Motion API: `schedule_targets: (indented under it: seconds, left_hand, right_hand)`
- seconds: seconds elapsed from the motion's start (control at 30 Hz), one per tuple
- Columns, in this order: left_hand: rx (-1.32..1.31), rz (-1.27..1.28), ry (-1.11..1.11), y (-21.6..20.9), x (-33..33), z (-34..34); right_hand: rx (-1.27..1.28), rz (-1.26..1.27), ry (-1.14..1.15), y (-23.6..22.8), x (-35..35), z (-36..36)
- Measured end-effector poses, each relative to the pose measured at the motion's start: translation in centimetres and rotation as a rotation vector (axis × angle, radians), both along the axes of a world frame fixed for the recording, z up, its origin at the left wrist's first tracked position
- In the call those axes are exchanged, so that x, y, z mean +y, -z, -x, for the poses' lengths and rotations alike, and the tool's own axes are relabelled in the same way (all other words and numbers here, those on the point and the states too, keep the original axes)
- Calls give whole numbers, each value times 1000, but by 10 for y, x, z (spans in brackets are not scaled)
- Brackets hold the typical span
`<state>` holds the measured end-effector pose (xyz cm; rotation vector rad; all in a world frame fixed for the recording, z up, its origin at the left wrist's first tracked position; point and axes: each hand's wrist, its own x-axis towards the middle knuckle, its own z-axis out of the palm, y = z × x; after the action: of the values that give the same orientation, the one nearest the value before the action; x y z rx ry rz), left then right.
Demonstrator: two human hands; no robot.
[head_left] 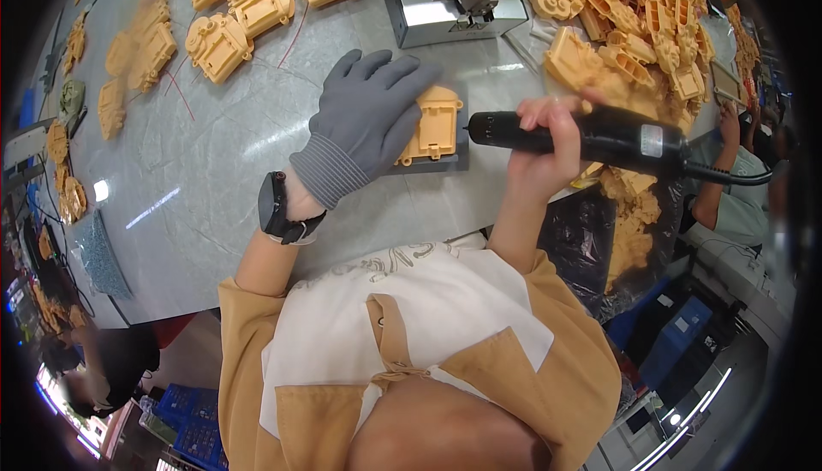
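Observation:
My left hand [366,116], in a grey knit glove, lies over the left side of a yellow plastic housing [439,131], its fingers stretched out. The housing rests on a dark flat block [462,141], and my palm hides part of both. Closed around a black electric screwdriver [604,139] is my bare right hand [552,137]. The tool lies nearly level, its tip pointing left just beside the block, apart from the housing. A cable leaves its right end.
A metal machine [458,4] stands at the back middle. Loose yellow parts [634,34] are heaped at the right, some in a black plastic liner [578,231]. Several housings [259,2] lie at the back left. A blue bag [101,253] sits farther left. Other people work on both sides.

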<state>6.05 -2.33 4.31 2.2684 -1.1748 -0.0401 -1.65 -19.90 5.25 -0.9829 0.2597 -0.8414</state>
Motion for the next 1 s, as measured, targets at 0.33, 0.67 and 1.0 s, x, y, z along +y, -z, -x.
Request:
schedule_targets:
  seconds: [0.33, 0.67, 1.0]
  left_hand:
    - [-98, 65, -216, 7, 10, 29]
    - [8, -28, -188, 4, 14, 40]
    - [204, 349, -299, 43, 14, 51]
  right_hand:
    - [-36, -4, -27, 5, 4, 2]
    - [-244, 128, -66, -24, -19, -11]
    - [-292, 502, -75, -69, -8, -112]
